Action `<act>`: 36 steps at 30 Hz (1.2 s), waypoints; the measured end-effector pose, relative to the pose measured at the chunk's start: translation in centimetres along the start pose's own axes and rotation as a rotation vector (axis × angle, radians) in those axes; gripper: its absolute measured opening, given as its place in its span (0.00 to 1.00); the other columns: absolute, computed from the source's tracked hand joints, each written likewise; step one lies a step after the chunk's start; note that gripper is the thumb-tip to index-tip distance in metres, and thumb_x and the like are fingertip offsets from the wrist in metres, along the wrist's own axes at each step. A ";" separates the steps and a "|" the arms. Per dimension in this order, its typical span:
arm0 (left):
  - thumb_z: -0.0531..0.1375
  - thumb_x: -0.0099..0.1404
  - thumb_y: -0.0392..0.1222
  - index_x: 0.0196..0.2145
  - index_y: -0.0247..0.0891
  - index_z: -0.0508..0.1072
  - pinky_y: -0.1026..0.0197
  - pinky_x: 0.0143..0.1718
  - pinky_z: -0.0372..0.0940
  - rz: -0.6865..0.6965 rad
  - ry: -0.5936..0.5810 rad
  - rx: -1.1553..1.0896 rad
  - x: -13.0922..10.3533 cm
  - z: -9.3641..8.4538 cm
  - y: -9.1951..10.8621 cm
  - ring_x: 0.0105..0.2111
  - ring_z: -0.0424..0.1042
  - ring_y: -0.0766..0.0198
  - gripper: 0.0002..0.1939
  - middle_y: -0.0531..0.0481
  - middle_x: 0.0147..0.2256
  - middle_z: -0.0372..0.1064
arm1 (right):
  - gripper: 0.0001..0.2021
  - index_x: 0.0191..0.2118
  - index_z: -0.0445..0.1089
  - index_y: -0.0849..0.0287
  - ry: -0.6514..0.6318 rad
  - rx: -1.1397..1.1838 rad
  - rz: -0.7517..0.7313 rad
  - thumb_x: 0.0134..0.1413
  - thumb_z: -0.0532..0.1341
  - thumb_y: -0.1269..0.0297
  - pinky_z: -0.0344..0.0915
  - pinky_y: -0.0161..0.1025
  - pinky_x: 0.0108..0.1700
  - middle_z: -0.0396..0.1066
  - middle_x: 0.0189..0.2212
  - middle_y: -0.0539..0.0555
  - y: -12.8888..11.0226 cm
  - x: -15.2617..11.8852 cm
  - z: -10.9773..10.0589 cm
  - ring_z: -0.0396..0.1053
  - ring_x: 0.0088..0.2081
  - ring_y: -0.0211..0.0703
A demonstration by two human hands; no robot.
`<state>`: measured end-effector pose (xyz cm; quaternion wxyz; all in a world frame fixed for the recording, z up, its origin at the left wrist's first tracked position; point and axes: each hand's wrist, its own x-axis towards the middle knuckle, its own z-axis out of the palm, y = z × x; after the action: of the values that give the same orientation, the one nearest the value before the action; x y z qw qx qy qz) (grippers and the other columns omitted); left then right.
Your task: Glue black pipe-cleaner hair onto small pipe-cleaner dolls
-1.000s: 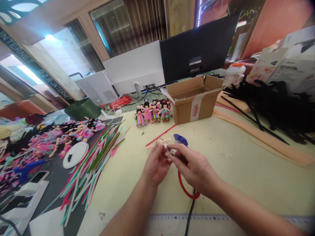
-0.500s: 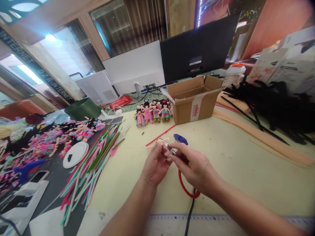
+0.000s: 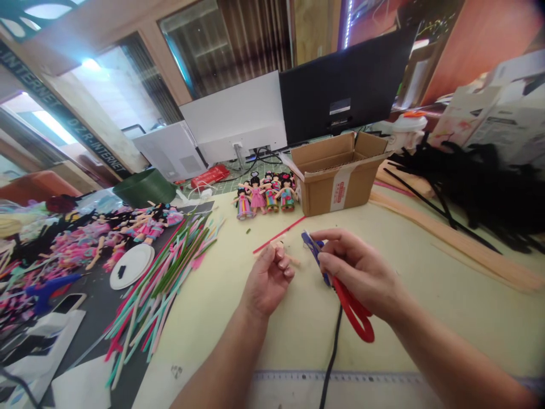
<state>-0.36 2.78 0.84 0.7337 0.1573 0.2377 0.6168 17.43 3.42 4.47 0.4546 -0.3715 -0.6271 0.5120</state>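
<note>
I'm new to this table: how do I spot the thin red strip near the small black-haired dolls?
Find the open brown cardboard box before the large black monitor. From near the box's lower left corner, the thin red strip slants left across the pale yellow tabletop, ending near the person's left hand. Unlike the bunched multicoloured strips further left, it lies alone.

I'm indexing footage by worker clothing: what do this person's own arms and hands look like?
The left hand and right hand are ungloved, with no rings visible. The left forearm and right forearm are bare as far as they show: no sleeves, watch or bracelet.
</note>
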 end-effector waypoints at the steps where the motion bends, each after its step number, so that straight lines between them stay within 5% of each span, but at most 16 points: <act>1: 0.64 0.61 0.40 0.31 0.36 0.68 0.68 0.25 0.56 -0.003 0.002 0.000 0.0 0.0 0.0 0.25 0.56 0.74 0.08 0.56 0.29 0.56 | 0.14 0.49 0.65 0.56 0.003 0.018 0.007 0.58 0.58 0.61 0.57 0.33 0.24 0.61 0.23 0.46 -0.1 0.0 -0.1 0.60 0.24 0.36; 13: 0.63 0.62 0.42 0.36 0.35 0.71 0.68 0.27 0.57 -0.054 -0.002 -0.003 -0.4 0.2 -0.9 0.25 0.57 0.73 0.08 0.56 0.26 0.58 | 0.12 0.49 0.66 0.51 -0.126 -0.129 0.047 0.60 0.57 0.65 0.58 0.34 0.29 0.65 0.24 0.45 1.3 -0.6 2.4 0.62 0.27 0.36; 28: 0.64 0.60 0.41 0.32 0.38 0.69 0.67 0.27 0.58 -0.045 0.018 0.046 -0.1 -0.2 -1.2 0.24 0.58 0.72 0.07 0.56 0.26 0.58 | 0.12 0.49 0.65 0.52 -0.199 -0.224 -0.046 0.61 0.56 0.68 0.55 0.32 0.27 0.59 0.22 0.43 0.9 -1.1 2.6 0.56 0.24 0.33; 32: 0.63 0.62 0.39 0.34 0.36 0.69 0.68 0.26 0.57 -0.019 -0.001 0.023 0.0 0.0 -0.8 0.24 0.58 0.73 0.06 0.56 0.28 0.59 | 0.13 0.50 0.66 0.53 -0.212 -0.217 -0.066 0.60 0.56 0.67 0.55 0.32 0.25 0.58 0.22 0.43 0.1 -1.2 1.8 0.56 0.23 0.33; 36: 0.64 0.60 0.40 0.33 0.36 0.69 0.68 0.25 0.56 0.016 -0.007 0.028 0.1 -0.2 0.0 0.25 0.57 0.74 0.08 0.56 0.28 0.57 | 0.14 0.49 0.66 0.56 -0.131 -0.193 -0.045 0.59 0.56 0.61 0.56 0.32 0.23 0.60 0.22 0.45 -0.9 -0.3 -1.1 0.57 0.22 0.35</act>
<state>-0.48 2.89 0.64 0.7272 0.1719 0.2425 0.6187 18.55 3.30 5.40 0.3861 -0.3650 -0.7099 0.4624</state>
